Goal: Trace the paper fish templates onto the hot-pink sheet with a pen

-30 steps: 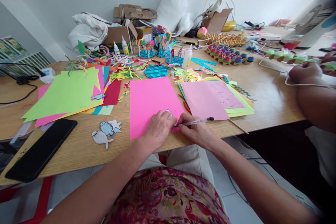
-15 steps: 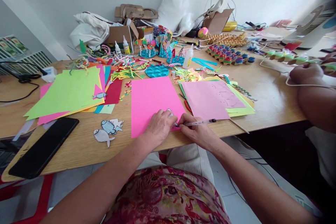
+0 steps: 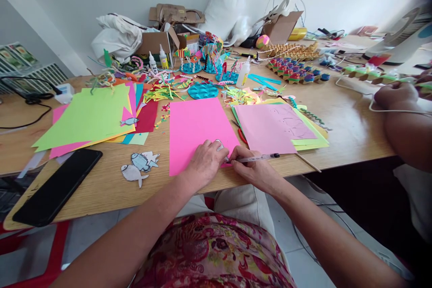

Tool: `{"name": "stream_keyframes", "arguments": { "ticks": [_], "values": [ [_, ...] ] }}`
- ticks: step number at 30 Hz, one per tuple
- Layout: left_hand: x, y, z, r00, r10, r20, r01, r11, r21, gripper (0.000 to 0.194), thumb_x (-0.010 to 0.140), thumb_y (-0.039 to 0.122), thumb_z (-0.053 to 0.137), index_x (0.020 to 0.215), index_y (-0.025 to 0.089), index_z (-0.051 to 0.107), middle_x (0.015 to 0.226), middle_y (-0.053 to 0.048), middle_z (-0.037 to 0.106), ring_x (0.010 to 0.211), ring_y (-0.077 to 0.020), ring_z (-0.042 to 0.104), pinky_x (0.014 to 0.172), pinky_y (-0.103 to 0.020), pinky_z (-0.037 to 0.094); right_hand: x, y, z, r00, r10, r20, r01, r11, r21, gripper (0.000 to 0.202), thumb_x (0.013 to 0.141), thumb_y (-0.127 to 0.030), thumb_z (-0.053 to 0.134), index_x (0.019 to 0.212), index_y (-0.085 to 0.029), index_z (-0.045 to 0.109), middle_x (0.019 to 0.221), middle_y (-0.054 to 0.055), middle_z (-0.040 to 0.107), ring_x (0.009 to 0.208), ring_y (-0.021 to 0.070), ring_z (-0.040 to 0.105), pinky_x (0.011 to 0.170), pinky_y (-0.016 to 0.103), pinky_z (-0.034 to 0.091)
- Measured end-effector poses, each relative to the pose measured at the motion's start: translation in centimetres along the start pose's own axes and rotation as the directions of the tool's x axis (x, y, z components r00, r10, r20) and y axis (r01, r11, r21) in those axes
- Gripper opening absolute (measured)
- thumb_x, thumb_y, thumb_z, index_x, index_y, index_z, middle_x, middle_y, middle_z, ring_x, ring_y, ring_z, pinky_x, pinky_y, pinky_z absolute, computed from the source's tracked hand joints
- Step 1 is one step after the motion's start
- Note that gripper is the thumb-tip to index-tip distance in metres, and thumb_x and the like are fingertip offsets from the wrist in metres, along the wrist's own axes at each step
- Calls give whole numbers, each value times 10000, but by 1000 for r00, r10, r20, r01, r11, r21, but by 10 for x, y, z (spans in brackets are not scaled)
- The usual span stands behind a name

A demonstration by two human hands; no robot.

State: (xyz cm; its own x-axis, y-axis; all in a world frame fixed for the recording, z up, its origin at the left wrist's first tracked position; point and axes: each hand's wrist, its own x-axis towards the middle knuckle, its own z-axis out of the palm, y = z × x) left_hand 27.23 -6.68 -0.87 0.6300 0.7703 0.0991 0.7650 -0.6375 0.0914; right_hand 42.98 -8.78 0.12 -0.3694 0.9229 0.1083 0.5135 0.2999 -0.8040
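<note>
A bright pink sheet of paper [image 3: 199, 121] lies in front of me at the table's edge. My left hand [image 3: 206, 161] presses on its lower right part, fingers bent and close together, holding down a small pale paper cutout [image 3: 220, 145] mostly hidden under them. Pinched in my right hand [image 3: 251, 165] is a clear-barrelled pen [image 3: 258, 158] with a dark end; its tip is against or near the cutout's edge, beside my left fingertips. Paper fish cutouts [image 3: 135, 173] with drawn lines lie to the left, apart from both hands.
A black phone [image 3: 57, 186] and stacked coloured sheets [image 3: 84, 117] lie left. To the right are a pale pink sheet [image 3: 263, 128] with pencil drawings, red-handled scissors [image 3: 241, 136] and a thin stick [image 3: 308, 162]. Glue bottles [image 3: 243, 72] stand behind. Another person's hand [image 3: 396, 94] holds an egg-carton strip.
The view has shifted very slightly. Both hands stay in nearly the same place, with the pen at almost the same angle.
</note>
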Motion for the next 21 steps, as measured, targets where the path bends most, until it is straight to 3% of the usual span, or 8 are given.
{"name": "stream_keyframes", "arguments": {
  "ticks": [21],
  "values": [
    [0, 0, -3, 1000, -4, 28, 4, 1000, -17, 156, 920, 252, 393, 936, 195, 538, 1001, -45, 518, 876, -187, 452, 771, -310, 389, 1, 2, 2, 1000, -15, 26, 13, 997, 76, 77, 735, -150, 427, 673, -193, 442, 608, -38, 447, 577, 108, 398, 535, 233, 312]
  ]
}}
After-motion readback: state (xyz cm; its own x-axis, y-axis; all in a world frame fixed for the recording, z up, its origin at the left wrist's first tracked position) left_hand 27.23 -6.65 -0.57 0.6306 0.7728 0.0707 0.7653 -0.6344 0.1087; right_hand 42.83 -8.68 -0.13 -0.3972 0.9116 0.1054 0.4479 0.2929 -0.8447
